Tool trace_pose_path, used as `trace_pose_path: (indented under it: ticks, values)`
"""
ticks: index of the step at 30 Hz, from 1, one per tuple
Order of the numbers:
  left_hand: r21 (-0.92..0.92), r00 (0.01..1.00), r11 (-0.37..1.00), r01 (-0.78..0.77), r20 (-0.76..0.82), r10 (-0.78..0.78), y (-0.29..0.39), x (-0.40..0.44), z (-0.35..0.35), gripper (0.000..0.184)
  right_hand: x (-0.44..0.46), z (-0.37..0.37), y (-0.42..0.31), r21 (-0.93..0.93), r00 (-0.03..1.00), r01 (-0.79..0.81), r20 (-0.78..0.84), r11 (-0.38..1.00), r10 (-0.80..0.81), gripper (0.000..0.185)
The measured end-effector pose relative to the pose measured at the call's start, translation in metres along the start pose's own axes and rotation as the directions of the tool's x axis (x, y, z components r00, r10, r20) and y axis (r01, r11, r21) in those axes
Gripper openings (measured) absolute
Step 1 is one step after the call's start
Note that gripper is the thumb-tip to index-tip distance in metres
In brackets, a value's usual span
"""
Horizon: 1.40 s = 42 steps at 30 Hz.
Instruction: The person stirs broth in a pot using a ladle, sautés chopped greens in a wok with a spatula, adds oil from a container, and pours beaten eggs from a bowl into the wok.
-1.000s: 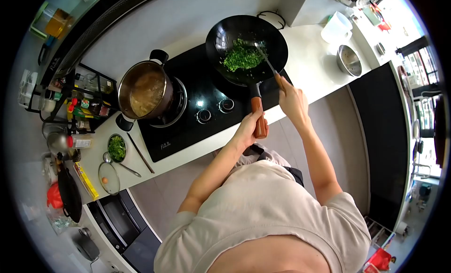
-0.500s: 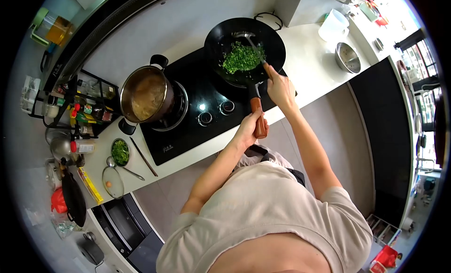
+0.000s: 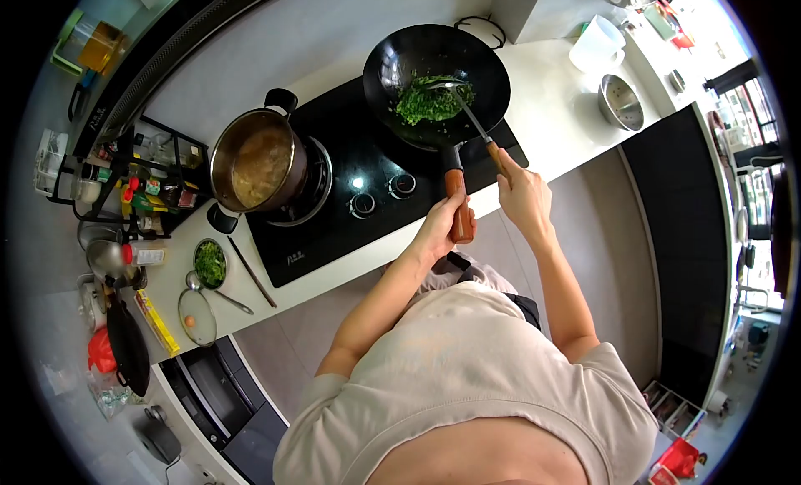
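Observation:
A black wok (image 3: 388,68) stands on the right side of the cooktop, with chopped greens (image 3: 424,105) in its bottom. My left hand (image 3: 442,225) is closed around the wok's reddish wooden handle. A metal spatula (image 3: 474,118) with a wooden grip is held in my right hand (image 3: 526,195), right of the wok handle. The spatula's head rests over the greens, and its lower edge cannot be made out.
Left of the wok, a pot (image 3: 288,172) of brownish liquid sits on the cooktop (image 3: 334,226). On the counter lie a bowl of greens (image 3: 210,264), chopsticks (image 3: 252,272), a spoon (image 3: 234,301) and a glass lid (image 3: 197,318). A metal bowl (image 3: 622,103) stands at right.
My right hand has drawn back toward my body and slightly right with the spatula. Its head has come nearer over the greens, which look more gathered. My left hand stays on the handle.

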<state>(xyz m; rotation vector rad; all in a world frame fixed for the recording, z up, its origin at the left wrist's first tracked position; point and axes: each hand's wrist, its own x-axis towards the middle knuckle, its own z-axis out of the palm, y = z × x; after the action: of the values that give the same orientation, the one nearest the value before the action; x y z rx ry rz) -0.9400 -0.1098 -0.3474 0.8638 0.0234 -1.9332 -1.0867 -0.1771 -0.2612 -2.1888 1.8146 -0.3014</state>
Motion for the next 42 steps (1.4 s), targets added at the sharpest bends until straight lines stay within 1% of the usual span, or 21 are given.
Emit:
trace_pose_path:
  ticks: [3,7,9,10,11,13,15,19,20,23,24,25,27,28,31,32,35,36,39,40,42]
  values:
    - [0.002,1.0,1.0,0.004,-0.01,-0.004,0.002,-0.002,0.002,0.028,0.001,0.008,0.006,-0.103,0.994,0.109,0.003,0.989,-0.109,0.051]
    - [0.007,1.0,1.0,0.018,0.018,-0.018,0.003,-0.003,0.002,0.028,0.003,-0.006,0.001,-0.17,0.993,0.122,0.024,0.978,-0.12,0.05]
    - [0.009,1.0,1.0,-0.006,0.008,0.006,0.004,0.002,0.002,0.028,-0.008,-0.023,-0.002,-0.173,0.991,0.131,0.058,0.976,-0.123,0.049]
    - [-0.002,1.0,1.0,-0.006,-0.001,0.006,0.003,0.003,0.001,0.028,-0.006,-0.018,0.004,-0.208,0.991,0.134,0.04,0.969,-0.128,0.047]
    - [-0.013,1.0,1.0,0.004,-0.014,-0.004,0.0,0.001,0.001,0.029,-0.01,-0.019,0.008,-0.195,0.993,0.118,0.032,0.974,-0.114,0.047]
    - [0.063,1.0,0.998,-0.005,0.001,0.005,0.005,0.0,0.003,0.03,-0.006,-0.021,0.01,-0.163,0.994,0.11,-0.008,0.98,-0.113,0.046]
    - [0.098,1.0,0.995,-0.012,0.02,0.01,0.003,-0.003,0.002,0.031,-0.016,-0.034,0.004,-0.161,0.996,0.084,0.03,0.983,-0.081,0.045]
    - [0.095,0.999,0.995,-0.034,0.026,0.031,0.0,0.0,-0.002,0.03,-0.021,-0.034,0.02,-0.153,0.998,0.043,0.048,0.987,-0.036,0.046]
    - [0.009,1.0,1.0,0.003,-0.012,-0.002,-0.001,0.001,-0.002,0.03,-0.016,-0.036,0.02,-0.148,0.999,0.045,0.037,0.988,-0.04,0.046]
    - [0.074,1.0,0.997,-0.019,0.006,0.018,-0.001,0.001,-0.003,0.03,-0.021,-0.05,0.017,-0.125,0.999,0.027,0.035,0.992,-0.022,0.045]
    - [0.007,0.999,1.0,-0.018,-0.034,0.018,-0.001,0.002,0.0,0.03,-0.016,-0.051,0.016,-0.14,0.997,-0.001,0.078,0.99,0.012,0.045]
    - [0.042,1.0,0.999,-0.007,-0.006,0.007,-0.001,0.0,-0.001,0.031,-0.023,-0.05,0.02,-0.12,0.998,-0.009,0.068,0.993,0.018,0.045]
    - [0.022,1.0,1.0,0.011,-0.008,-0.011,-0.001,0.004,-0.004,0.031,-0.016,-0.05,0.023,-0.075,1.0,0.017,0.017,0.997,-0.016,0.044]
    - [0.032,1.0,0.999,-0.002,0.015,0.001,-0.002,0.005,-0.007,0.03,-0.017,-0.055,0.024,-0.027,1.0,0.02,0.018,0.999,-0.02,0.044]
    - [0.006,1.0,1.0,0.014,-0.02,-0.014,0.0,0.0,0.0,0.03,0.003,-0.034,0.028,-0.062,1.0,-0.007,-0.002,0.998,0.007,0.044]
    - [0.031,0.999,0.999,0.009,-0.035,-0.008,0.002,-0.004,0.004,0.03,0.012,-0.026,0.027,-0.1,0.999,0.02,0.043,0.995,-0.016,0.045]
    - [0.022,0.999,0.999,0.028,-0.015,-0.028,0.003,-0.001,0.001,0.03,0.016,-0.025,0.024,-0.088,0.999,0.033,0.001,0.996,-0.033,0.047]
    - [0.07,1.0,0.997,0.008,0.015,-0.009,0.003,-0.002,0.0,0.03,0.021,-0.025,0.02,-0.098,0.999,0.053,0.006,0.994,-0.053,0.048]
    - [0.025,1.0,1.0,0.005,-0.011,-0.005,0.0,0.0,0.001,0.031,0.03,-0.018,0.014,-0.132,0.996,0.084,0.042,0.988,-0.079,0.051]
    - [0.044,1.0,0.999,-0.009,-0.004,0.009,0.0,-0.001,0.001,0.032,0.036,-0.008,0.016,-0.108,0.997,0.055,0.063,0.993,-0.049,0.052]
    - [0.041,1.0,0.999,0.012,-0.002,-0.012,0.001,-0.001,0.0,0.032,0.029,-0.015,0.012,-0.079,0.997,0.068,0.044,0.995,-0.065,0.049]
